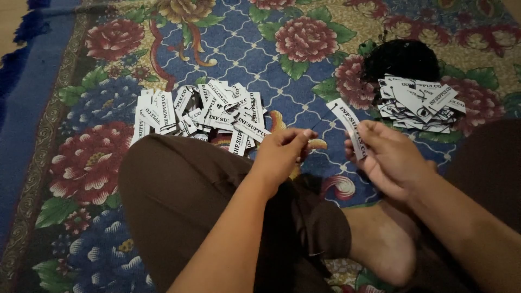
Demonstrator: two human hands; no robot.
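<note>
Sitting cross-legged on the flowered blue and red carpet [65, 108], the person looks to be midway through stringing a tag: the right hand [391, 157] pinches a white rectangular paper tag with black lettering [347, 122] between thumb and fingers, held upright just above the knee, while the left hand [285, 149] has its fingertips pressed together on a thin black thread [321, 123] that runs toward the tag's top end. Getting the thread through, I'd judge, calls for a steady, fine pinch. A heap of similar tags [211, 111] lies ahead on the left, a smaller pile [420, 103] beside a bundle of black strings [401, 59] on the right.
</note>
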